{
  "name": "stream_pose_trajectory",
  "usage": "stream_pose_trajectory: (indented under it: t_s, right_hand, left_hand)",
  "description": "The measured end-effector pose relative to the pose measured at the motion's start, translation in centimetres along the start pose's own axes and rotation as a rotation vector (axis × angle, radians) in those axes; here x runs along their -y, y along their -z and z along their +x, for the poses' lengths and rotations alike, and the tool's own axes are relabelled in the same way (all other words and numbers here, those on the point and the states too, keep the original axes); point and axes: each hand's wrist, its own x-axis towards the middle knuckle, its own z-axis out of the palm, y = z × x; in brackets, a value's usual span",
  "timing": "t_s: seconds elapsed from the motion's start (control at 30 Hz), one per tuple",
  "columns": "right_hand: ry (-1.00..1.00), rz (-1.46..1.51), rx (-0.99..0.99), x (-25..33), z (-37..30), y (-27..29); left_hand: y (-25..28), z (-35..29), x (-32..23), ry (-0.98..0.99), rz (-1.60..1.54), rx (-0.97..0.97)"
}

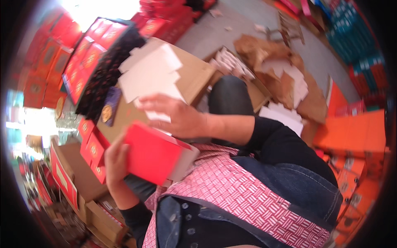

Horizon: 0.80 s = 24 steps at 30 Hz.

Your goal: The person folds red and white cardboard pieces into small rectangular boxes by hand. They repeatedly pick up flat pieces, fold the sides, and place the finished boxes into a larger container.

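Observation:
In my left hand [117, 159] is a red folding carton [153, 153], held by its left side over my lap. The end facing me shows a pale, greyish inner flap that looks open. My right hand [175, 115] is just above the carton's far edge, its fingers stretched out and apart, slightly blurred. Beyond it, flat white die-cut card blanks [154, 73] lie on a brown cardboard surface [188, 68]. Whether the right fingertips touch the blanks or the carton, I cannot tell.
Stacked red boxes in a black tray [99, 58] stand at the far left, with small red boxes [92, 149] below them. A carton of pale pieces [231, 64] and torn brown paper [269, 51] lie ahead. Orange boxes [353, 134] rise at the right.

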Motion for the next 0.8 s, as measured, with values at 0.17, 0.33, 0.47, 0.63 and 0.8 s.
stream_pose_trajectory:
  t_s: [0.17,0.33,0.47,0.63,0.8]
  right_hand:
    - [-0.189,-0.238,-0.653,-6.6,-4.5,11.2]
    - [-0.749,-0.610,-0.826,-22.1,-21.5,22.6]
    - [-0.950,-0.787,-0.651,-30.4,-24.5,23.7]
    - [-1.427,-0.840,-0.304,-41.5,-22.8,26.9]
    - [-1.355,-0.819,-0.430,-45.6,-26.2,24.9]
  left_hand:
    - [-0.2,2.4,3.5,0.219,-0.537,-0.303]
    - [-4.5,2.4,6.9,0.369,-0.837,-0.369]
    - [-6.6,3.7,4.7,0.379,-0.765,-0.346]
    - [-6.8,3.5,5.0,0.446,-0.658,-0.421]
    - [-8.2,5.5,4.0,0.443,-0.653,-0.462]
